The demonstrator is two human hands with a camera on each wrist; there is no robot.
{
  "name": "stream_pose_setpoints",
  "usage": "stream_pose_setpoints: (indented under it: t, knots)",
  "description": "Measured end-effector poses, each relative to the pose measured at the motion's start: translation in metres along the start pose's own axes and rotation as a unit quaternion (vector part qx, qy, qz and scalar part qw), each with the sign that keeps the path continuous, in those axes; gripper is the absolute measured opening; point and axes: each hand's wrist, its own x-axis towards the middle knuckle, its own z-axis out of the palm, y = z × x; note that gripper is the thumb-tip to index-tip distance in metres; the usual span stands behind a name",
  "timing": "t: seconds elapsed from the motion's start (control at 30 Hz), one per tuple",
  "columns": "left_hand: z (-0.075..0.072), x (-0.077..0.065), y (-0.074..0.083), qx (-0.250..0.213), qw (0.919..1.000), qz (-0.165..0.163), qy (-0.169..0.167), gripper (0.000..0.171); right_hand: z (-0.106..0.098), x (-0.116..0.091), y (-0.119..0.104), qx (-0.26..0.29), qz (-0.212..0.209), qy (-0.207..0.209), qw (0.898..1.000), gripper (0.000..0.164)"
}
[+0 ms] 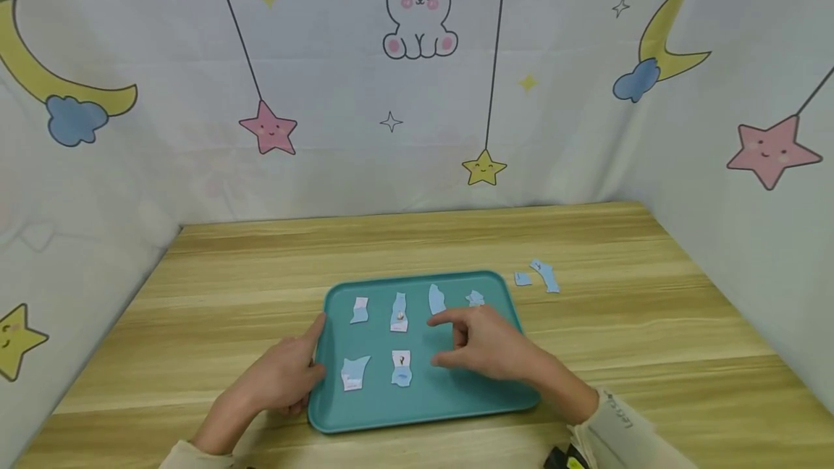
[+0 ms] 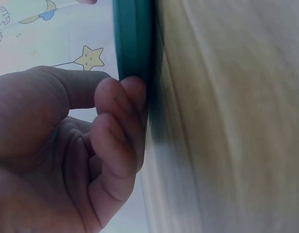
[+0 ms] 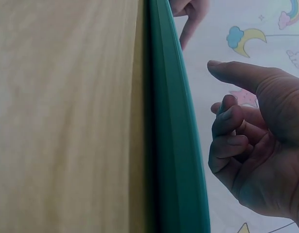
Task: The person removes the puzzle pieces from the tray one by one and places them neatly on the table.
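White cloth printed with stars, moons and a rabbit hung around a wood-grained desk, on which lay a teal tray with rounded corners and a low raised rim. Six small paper pieces lay apart on the tray, four in the far row and two in the near one. They were flat, irregular scraps in pale blue and pinkish white, some with wavy edges and tiny printed marks. The tray's long axis ran from left to right, its right end angled slightly away from the person. The tall piece stretched near to far, white end nearest; below it, the two-toned piece kept its white end farthest. The pointed piece aimed its tip far right. Beyond the tray's right side, a square scrap and a slanting strip sat on the desk. The left hand touched the left rim with index finger and thumb; whether it gripped, I could not tell. The right hand hovered over the tray, thumb and index finger spread, holding nothing.
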Motion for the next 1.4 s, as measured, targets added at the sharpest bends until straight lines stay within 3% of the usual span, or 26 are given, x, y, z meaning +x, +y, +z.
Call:
stream_pose_setpoints:
  t: [0.37, 0.9, 1.4]
  knots:
    - [-0.001, 0.001, -0.001, 0.004, 0.9999, 0.014, -0.004, 0.082, 0.01, 0.003, -0.006, -0.019, -0.001, -0.021, 1.0, 0.048]
    - [-0.003, 0.004, -0.002, 0.013, 0.9998, 0.007, -0.009, 0.082, 0.02, 0.01, -0.013, -0.045, 0.017, -0.057, 0.997, 0.055]
    - [-0.001, 0.005, -0.003, 0.01, 0.9998, 0.015, -0.006, 0.083, 0.03, 0.012, -0.021, -0.084, 0.012, -0.048, 0.995, 0.053]
